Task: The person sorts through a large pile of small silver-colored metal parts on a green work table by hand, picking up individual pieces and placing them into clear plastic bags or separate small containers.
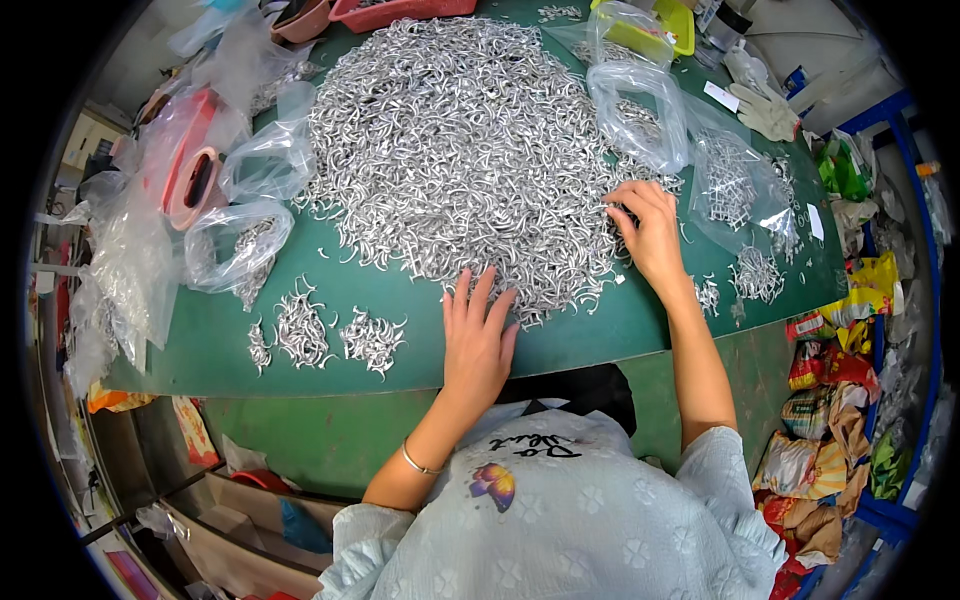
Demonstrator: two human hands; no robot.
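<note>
A broad heap of small curved silvery metal pieces (pixel 440 150) covers the middle of the green table (pixel 570 345). My left hand (pixel 475 345) lies at the heap's near edge, fingers spread and fingertips touching the pieces. At the heap's right edge is my right hand (pixel 652 235), its fingers bent and thumb close to the forefinger; whatever is between them is too small to make out. Left of my left hand lie a small pile (pixel 372 341), a second pile (pixel 303 330) and a narrower one (pixel 259 347). Right of my right forearm are two more small piles (pixel 757 274).
Clear plastic bags with metal pieces stand at the left (pixel 240 235) and right (pixel 735 180) of the heap. A red tray (pixel 400 10) and a yellow-green tray (pixel 680 25) sit at the back. A glove (pixel 765 110) lies far right, near shelves with colourful packages (pixel 810 465).
</note>
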